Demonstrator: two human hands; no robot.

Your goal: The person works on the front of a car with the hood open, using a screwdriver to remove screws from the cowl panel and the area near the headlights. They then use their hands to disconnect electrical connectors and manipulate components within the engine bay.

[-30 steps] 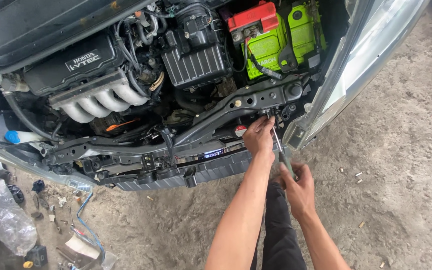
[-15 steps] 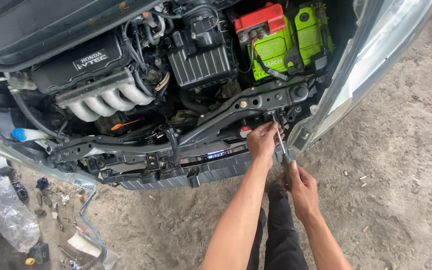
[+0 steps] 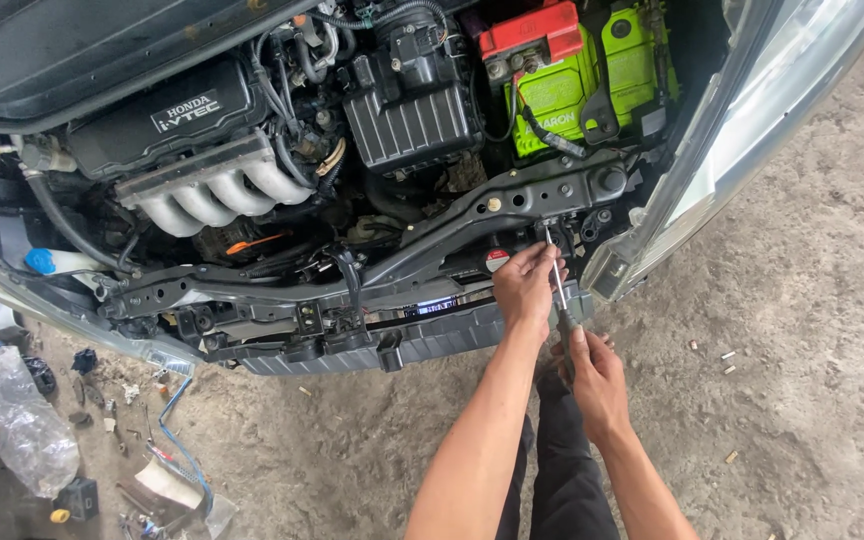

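The left hand [image 3: 524,285] pinches the thin metal shaft of a screwdriver [image 3: 555,272] with its fingers pressed together, just below the tip. The tip meets a fastener on the black crossbar [image 3: 432,245] at the front of the open engine bay. The right hand [image 3: 592,372] is wrapped tight around the dark handle lower down, near the grey bumper beam [image 3: 422,340]. The screwdriver stands nearly upright between both hands. Behind the crossbar sit a green battery [image 3: 562,90] with a red cap, a black ribbed box [image 3: 410,125] and a silver manifold [image 3: 217,190]. A headlight [image 3: 732,150] lies just right of the hands. A clear plastic bag [image 3: 22,425] rests on the dirt floor [image 3: 802,400], well apart.
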